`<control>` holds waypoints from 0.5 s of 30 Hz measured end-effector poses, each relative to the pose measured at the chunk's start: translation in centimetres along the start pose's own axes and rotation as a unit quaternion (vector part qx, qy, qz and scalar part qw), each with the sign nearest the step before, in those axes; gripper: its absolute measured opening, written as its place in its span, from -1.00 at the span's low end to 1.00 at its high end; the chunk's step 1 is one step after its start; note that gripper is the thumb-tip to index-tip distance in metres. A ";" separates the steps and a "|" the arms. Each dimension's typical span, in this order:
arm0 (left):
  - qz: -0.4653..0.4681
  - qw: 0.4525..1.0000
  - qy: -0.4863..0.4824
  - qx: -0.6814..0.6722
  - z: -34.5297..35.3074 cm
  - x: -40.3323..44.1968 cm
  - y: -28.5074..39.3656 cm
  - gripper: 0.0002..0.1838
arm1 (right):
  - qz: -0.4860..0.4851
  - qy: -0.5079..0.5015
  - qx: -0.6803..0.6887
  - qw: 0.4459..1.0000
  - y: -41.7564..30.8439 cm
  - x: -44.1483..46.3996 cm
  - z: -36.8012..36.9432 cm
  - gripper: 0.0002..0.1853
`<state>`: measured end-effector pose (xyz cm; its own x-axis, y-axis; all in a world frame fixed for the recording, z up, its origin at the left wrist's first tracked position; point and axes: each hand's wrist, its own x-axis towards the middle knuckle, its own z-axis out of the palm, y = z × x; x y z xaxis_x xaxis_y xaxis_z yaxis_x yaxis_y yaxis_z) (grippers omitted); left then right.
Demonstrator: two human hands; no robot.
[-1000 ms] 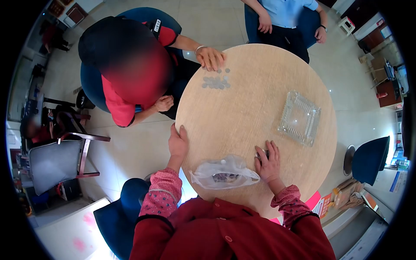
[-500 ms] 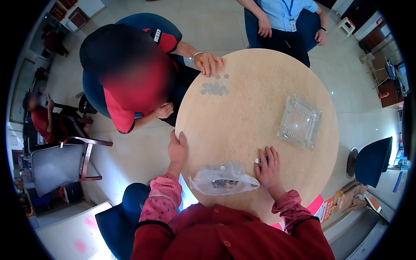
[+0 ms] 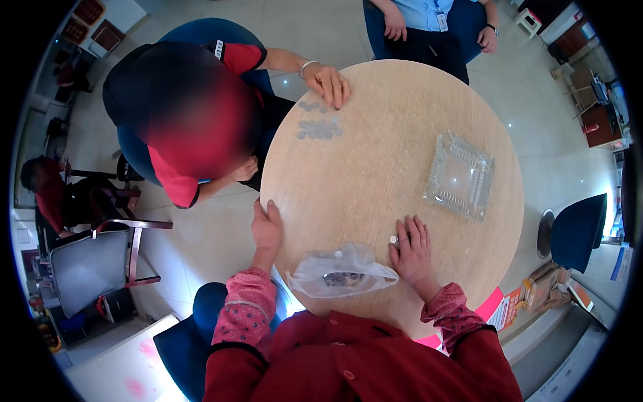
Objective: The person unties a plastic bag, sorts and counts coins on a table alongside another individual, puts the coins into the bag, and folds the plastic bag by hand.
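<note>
My left hand (image 3: 267, 226) rests at the left edge of the round wooden table (image 3: 375, 181), thumb and fingers apart, with part of it hidden below the rim. Flat on the tabletop, my right hand (image 3: 412, 253) has its fingers stretched over some coins. One pale coin (image 3: 394, 239) shows beside its index finger; how many lie underneath is hidden. Between my hands sits a clear plastic bag (image 3: 315, 273) with dark and silvery contents, probably coins, and a small pale disc on its upper side. Rows of silver coins (image 3: 319, 130) lie farther off at the left.
A co-worker's hand (image 3: 327, 84) touches the table beside the coin rows. At the right stands a clear ridged plastic box (image 3: 462, 175). Another person in a light blue shirt (image 3: 418, 13) sits across the table. Blue chairs (image 3: 577, 231) surround it.
The view has shifted slightly. The co-worker's fingers have come down next to the coins, and more coins show in the far row. My hands stay nearly in place.
</note>
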<state>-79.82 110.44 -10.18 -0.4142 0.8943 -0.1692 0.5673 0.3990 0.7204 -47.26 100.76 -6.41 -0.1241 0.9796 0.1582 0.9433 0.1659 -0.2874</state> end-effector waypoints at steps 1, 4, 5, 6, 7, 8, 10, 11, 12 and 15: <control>0.003 1.000 0.001 -0.004 -0.1 0.0 0.1 -0.56 | 0.001 -0.001 0.000 1.000 0.0 0.0 0.0 -0.43; 0.007 1.000 0.000 -0.013 -0.2 -0.2 0.5 -0.56 | 0.001 -0.003 -0.003 1.000 0.1 -0.1 0.2 -0.42; 0.010 1.000 -0.001 -0.020 -0.3 -0.3 0.7 -0.56 | -0.001 -0.004 0.000 1.000 0.1 -0.1 0.2 -0.41; 0.009 1.000 -0.002 -0.020 -0.4 -0.3 0.9 -0.56 | -0.003 -0.004 0.002 1.000 0.1 -0.1 0.2 -0.39; 0.005 1.000 -0.006 -0.017 -0.6 -0.4 1.1 -0.55 | -0.003 -0.005 0.002 1.000 0.1 -0.1 0.2 -0.39; 0.001 1.000 -0.011 -0.014 -0.6 -0.4 1.2 -0.55 | -0.003 -0.005 -0.003 1.000 0.2 -0.2 0.3 -0.40; 0.010 1.000 -0.005 -0.008 -0.4 -0.4 0.8 -0.54 | -0.002 -0.007 -0.007 1.000 0.2 -0.2 0.4 -0.41; 0.022 1.000 0.002 -0.003 -0.4 -0.3 0.7 -0.52 | -0.004 -0.005 -0.007 1.000 0.2 -0.2 0.4 -0.41; 0.020 1.000 0.001 -0.003 -0.3 -0.3 0.6 -0.52 | -0.005 -0.003 -0.006 1.000 0.3 -0.2 0.4 -0.41; 0.028 1.000 0.004 0.005 -0.2 -0.1 0.4 -0.51 | -0.006 -0.004 -0.007 1.000 0.3 -0.1 0.4 -0.41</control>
<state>-79.74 110.42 -9.74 -0.3870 0.9137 -0.1237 0.5966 0.3504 0.7220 -47.10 100.72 -6.84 -0.1384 0.9784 0.1538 0.9459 0.1766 -0.2721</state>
